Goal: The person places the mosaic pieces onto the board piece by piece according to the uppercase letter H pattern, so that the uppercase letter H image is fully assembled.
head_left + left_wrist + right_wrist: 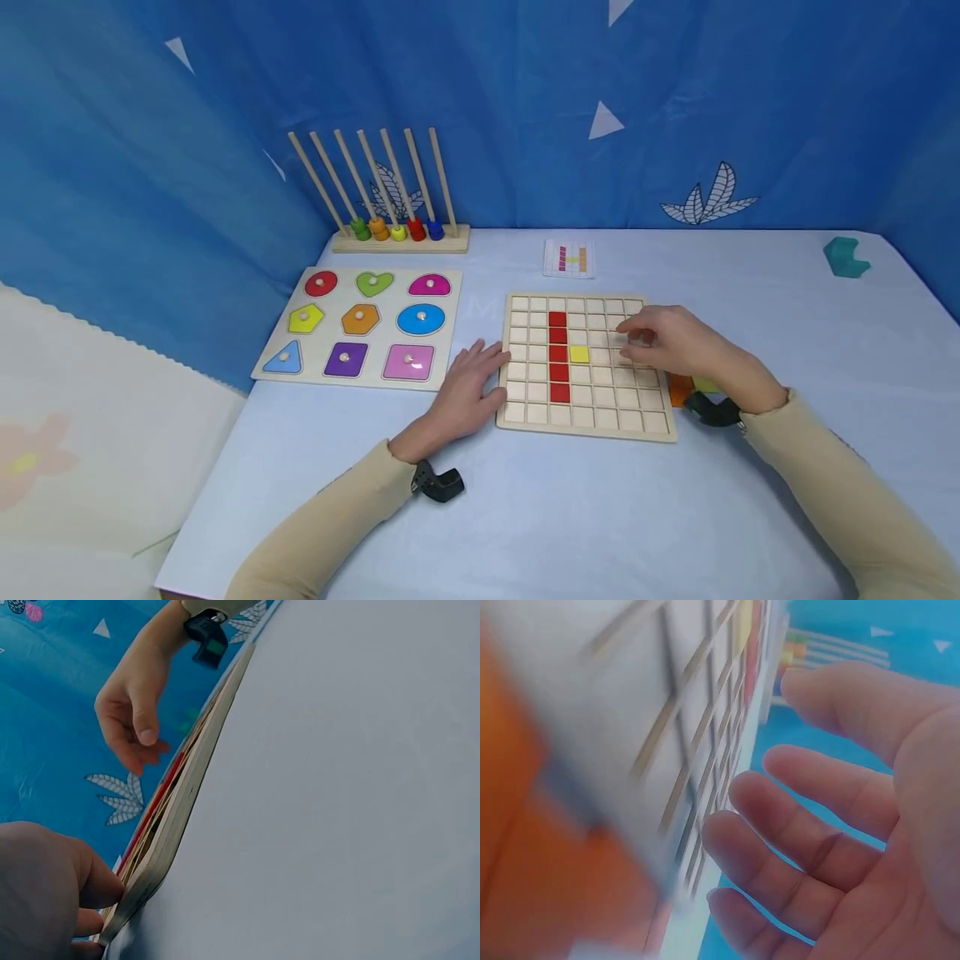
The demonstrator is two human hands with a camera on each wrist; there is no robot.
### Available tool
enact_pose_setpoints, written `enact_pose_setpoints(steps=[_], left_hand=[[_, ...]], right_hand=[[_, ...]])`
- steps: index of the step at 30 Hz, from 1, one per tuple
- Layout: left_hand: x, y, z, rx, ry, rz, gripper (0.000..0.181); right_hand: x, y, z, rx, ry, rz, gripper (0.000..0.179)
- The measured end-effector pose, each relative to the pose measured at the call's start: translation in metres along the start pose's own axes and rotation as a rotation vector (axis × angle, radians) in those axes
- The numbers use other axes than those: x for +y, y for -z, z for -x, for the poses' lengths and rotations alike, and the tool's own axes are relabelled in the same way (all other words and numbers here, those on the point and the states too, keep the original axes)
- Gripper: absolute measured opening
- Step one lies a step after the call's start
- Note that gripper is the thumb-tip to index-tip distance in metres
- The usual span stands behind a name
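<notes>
At the left edge of the squarish, pale wooden grid board (583, 417) on the white-covered counter (570, 517), the left hand (468, 387) touches the rim, fingers relaxed; the board looks stiff and light, best steadied there. The flat red square tiles (558, 353) and yellow square tile (579, 354) seem light, smooth, slippery: pinch opposite edges. Rightward, the right hand (675, 342) hovers empty, fingers loosely bent.

The gridded board (605, 397) is pale, its tiles (558, 354) red and yellow.
</notes>
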State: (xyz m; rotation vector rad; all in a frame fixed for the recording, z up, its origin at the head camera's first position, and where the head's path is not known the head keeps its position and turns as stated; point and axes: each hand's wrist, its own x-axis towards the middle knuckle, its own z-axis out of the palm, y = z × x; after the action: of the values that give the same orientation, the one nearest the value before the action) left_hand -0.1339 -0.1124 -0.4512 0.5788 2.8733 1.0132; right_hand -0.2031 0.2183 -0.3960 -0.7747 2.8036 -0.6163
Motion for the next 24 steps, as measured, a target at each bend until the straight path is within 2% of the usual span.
enact_pose_setpoints(steps=[4, 9, 14, 20, 24], left_hand=[[-0.001, 0.000, 0.000, 0.030, -0.011, 0.006, 0.054], [-0.002, 0.000, 0.000, 0.018, -0.007, 0.013, 0.054], [-0.002, 0.001, 0.000, 0.011, 0.004, 0.002, 0.054], [-0.001, 0.001, 0.000, 0.019, -0.006, 0.014, 0.054], [0.000, 0.001, 0.000, 0.017, -0.011, 0.026, 0.053]], right_hand=[[0.014, 0.008, 0.017, 0.019, -0.018, 0.024, 0.036], [0.033, 0.012, 0.044, 0.039, -0.057, 0.048, 0.036], [0.049, 0.010, 0.067, 0.059, -0.056, 0.079, 0.040], [0.063, 0.003, 0.085, 0.090, -0.083, 0.065, 0.046], [0.069, -0.003, 0.089, 0.134, -0.058, 0.055, 0.043]])
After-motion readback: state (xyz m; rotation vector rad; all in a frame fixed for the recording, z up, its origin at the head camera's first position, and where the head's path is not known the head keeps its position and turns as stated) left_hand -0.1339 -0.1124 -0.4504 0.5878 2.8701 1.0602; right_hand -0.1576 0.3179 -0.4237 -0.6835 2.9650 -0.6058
